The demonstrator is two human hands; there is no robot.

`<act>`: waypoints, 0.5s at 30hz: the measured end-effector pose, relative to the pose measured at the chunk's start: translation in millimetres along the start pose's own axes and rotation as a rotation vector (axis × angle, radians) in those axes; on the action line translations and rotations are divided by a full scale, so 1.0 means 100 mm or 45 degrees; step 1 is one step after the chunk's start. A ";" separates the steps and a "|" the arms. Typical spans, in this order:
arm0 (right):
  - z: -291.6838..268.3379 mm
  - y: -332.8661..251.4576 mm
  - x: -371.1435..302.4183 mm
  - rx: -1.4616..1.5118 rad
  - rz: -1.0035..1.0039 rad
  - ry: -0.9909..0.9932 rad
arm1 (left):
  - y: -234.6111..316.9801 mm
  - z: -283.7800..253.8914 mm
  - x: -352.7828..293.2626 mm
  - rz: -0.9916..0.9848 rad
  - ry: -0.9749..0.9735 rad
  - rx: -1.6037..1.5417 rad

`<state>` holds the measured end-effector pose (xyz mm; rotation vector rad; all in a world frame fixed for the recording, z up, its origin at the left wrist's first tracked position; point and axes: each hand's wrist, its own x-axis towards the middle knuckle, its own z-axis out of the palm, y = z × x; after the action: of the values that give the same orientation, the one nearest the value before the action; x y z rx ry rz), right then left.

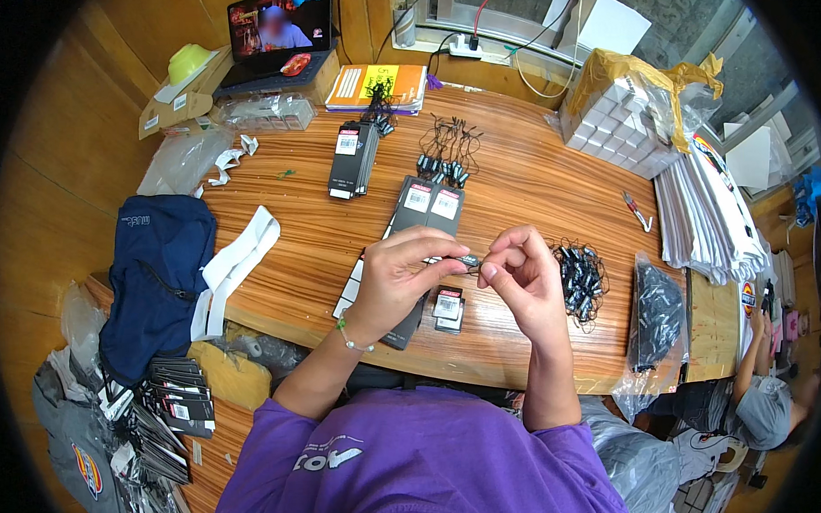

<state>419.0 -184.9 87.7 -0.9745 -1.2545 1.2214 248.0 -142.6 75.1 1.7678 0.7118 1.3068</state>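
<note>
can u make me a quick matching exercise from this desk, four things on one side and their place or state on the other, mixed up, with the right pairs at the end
Things
1. laptop
2. red-handled tool
3. heap of black corded pieces
4. small dark piece

Place or state
A. on the table, just right of the right hand
B. pinched by the left hand
C. open at the back left, screen lit
D. lying just left of the white stack

Right pairs: 1-C, 2-D, 3-A, 4-B
</note>
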 end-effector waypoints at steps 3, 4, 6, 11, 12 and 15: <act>0.00 0.01 0.01 0.018 0.010 0.000 | 0.00 0.00 -0.01 -0.017 -0.021 -0.022; 0.00 0.01 0.01 0.030 0.018 -0.007 | -0.01 -0.01 -0.01 -0.001 -0.028 -0.012; -0.01 0.02 0.00 0.054 0.035 -0.021 | -0.03 -0.01 0.00 0.059 -0.052 0.035; -0.02 0.01 -0.03 0.049 0.086 -0.055 | -0.03 -0.06 0.00 0.154 -0.175 0.161; -0.02 0.01 -0.05 0.077 0.101 -0.066 | -0.02 -0.07 -0.02 0.111 -0.202 0.119; -0.09 0.05 -0.05 0.209 0.153 -0.192 | 0.01 -0.11 0.00 0.004 -0.271 -0.003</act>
<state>427.4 -188.1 80.7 -0.8602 -1.2038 1.4905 237.2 -139.8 77.4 1.8725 0.5881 1.0998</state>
